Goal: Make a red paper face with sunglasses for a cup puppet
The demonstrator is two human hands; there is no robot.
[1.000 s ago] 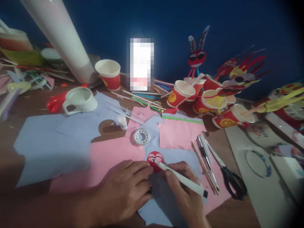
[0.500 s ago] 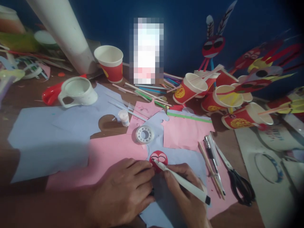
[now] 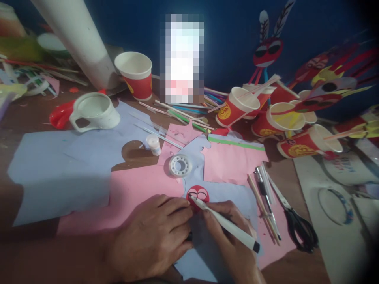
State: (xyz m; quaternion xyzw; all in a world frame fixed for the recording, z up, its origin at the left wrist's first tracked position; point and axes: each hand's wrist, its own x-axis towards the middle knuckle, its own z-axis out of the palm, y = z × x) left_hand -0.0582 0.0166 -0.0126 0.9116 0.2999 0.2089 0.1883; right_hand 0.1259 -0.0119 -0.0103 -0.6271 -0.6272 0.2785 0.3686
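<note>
A small red paper circle [image 3: 201, 190] with pink and black eye shapes lies on a blue-grey sheet [image 3: 237, 193]. My left hand [image 3: 156, 232] is closed at its lower left edge, fingertips pinching it. Something small and black, perhaps a pen cap [image 3: 190, 236], peeps out between the fingers of that hand. Gripped in my right hand [image 3: 231, 232] is a white marker [image 3: 231, 225] with a black end. Its tip touches the left eye shape on the circle. The fingers hide the circle's lower edge.
A tape roll [image 3: 180, 165] and a small bottle [image 3: 154, 144] stand ahead. Scissors [image 3: 299, 228], a pen [image 3: 262, 185] and a stick [image 3: 263, 209] lie right. Behind are a white mug [image 3: 97, 112], a paper cup [image 3: 139, 85], several straws [image 3: 183, 110] and tilted cups [image 3: 233, 108].
The view has shifted very slightly. Both hands keep almost the same pose, with the marker tip still on the circle's left eye shape.
</note>
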